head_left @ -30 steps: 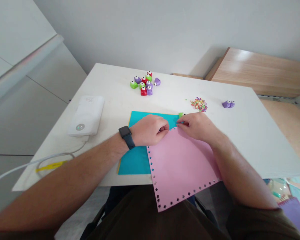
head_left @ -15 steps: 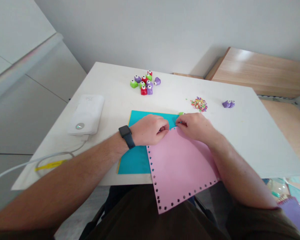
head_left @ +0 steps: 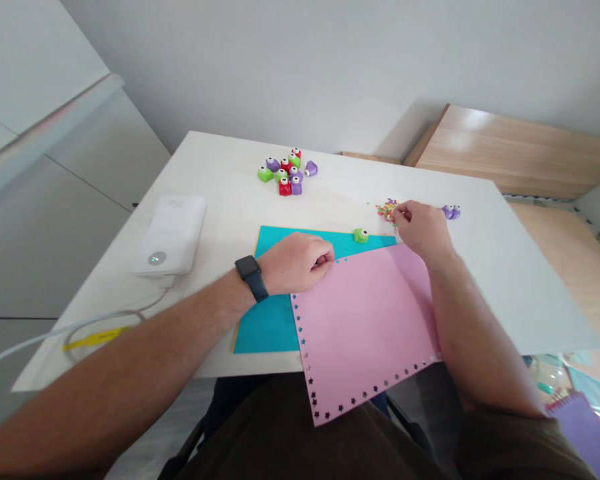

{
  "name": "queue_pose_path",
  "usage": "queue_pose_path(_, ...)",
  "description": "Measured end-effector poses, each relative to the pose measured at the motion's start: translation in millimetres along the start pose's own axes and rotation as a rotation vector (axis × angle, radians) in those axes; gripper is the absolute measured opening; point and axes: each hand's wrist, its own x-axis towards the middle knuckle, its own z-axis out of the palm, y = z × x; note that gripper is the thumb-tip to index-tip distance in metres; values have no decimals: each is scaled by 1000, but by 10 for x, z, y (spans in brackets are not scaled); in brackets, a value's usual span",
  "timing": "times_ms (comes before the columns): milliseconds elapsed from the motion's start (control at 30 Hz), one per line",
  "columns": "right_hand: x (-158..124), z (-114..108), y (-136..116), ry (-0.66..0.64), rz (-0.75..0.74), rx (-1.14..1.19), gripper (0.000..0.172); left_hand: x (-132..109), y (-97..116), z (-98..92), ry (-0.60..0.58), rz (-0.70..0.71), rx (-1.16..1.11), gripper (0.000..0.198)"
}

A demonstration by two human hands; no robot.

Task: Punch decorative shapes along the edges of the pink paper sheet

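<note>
My left hand (head_left: 307,261) pinches the upper left corner of a pink paper sheet (head_left: 365,327). Small star-shaped holes run along the sheet's left and lower edges, with a couple at the top near my fingers. Beneath it lies a teal sheet (head_left: 267,327). My right hand (head_left: 423,227) is closed, fingertips together at the heap of colourful paper bits (head_left: 387,209); whatever sits between them is too small to make out. A green craft punch (head_left: 361,235) with a white knob rests on the teal sheet's top edge, between my hands.
Several red, green and purple punches (head_left: 285,175) cluster at the back. Purple punches (head_left: 451,211) stand beyond my right hand. On the left lies a white power bank (head_left: 173,233) with a cable and a yellow tag (head_left: 96,338). A wooden board (head_left: 520,143) stands behind the table's right side.
My right hand has left the pink sheet's top edge and moved right and away to the paper bits. The green punch now shows fully. My left hand stays on the sheet.
</note>
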Motion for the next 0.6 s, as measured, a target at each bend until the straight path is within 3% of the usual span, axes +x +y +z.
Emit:
queue_pose_path(167,37,10,82,34,61,10,28,4,8,-14,6,-10,-5,12)
queue_pose_path(300,-29,-17,-27,66,-15,165,29,12,12,-21,-5,-23,5,13)
queue_pose_path(433,-147,-59,-227,-101,-170,370,37,20,9,-24,-17,-39,17,14)
queue_pose_path(600,-228,-73,-357,-294,-331,424,37,24,4,-23,-31,-51,15,15)
